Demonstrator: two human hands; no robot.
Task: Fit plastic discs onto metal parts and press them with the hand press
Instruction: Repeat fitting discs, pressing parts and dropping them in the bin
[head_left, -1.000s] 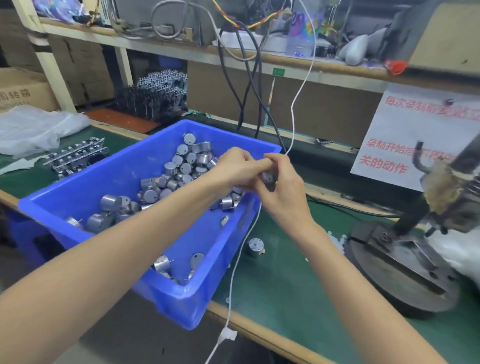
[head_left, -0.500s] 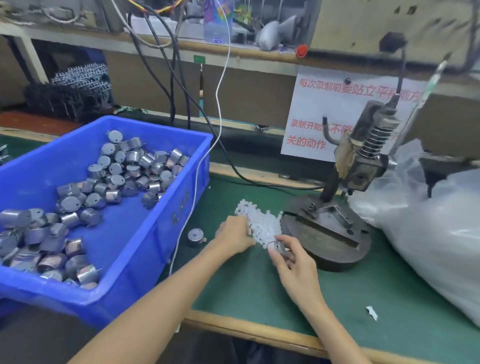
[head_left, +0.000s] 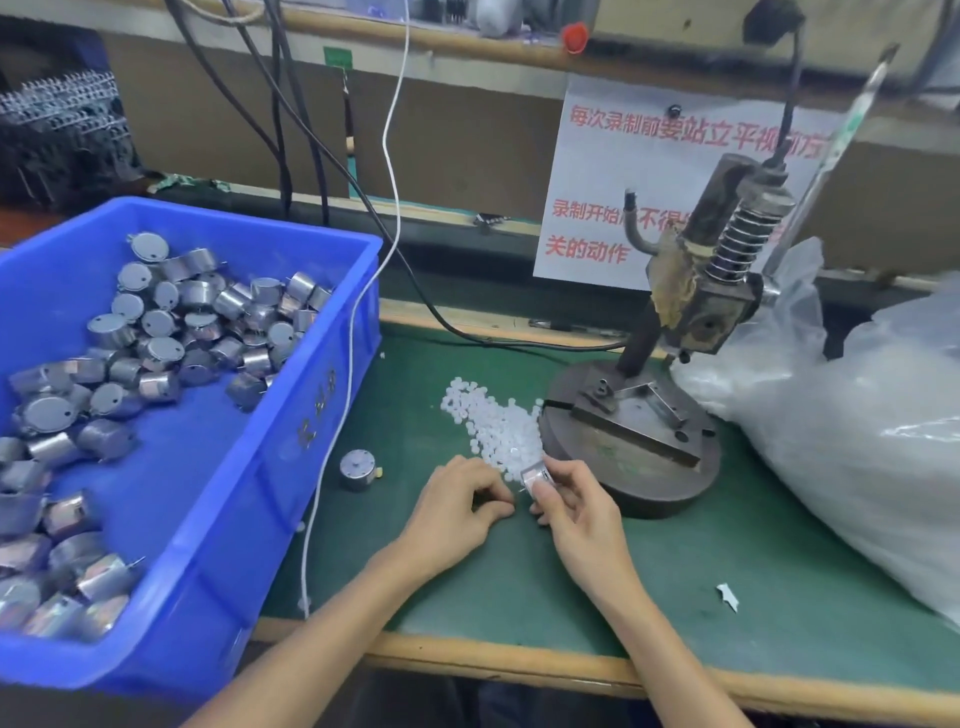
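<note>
Staging for fitting, probably: right hand (head_left: 576, 514) grip clasped metal part (head_left: 535, 475) beside plastic discs (head_left: 498, 431) mid-frame; left hand (head_left: 457, 504) curled, contents unclear.

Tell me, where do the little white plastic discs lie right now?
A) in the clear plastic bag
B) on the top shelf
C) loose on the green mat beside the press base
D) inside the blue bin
C: the white discs lie heaped on the green mat, against the round base of the hand press, just beyond the right hand holding a metal part.
</note>
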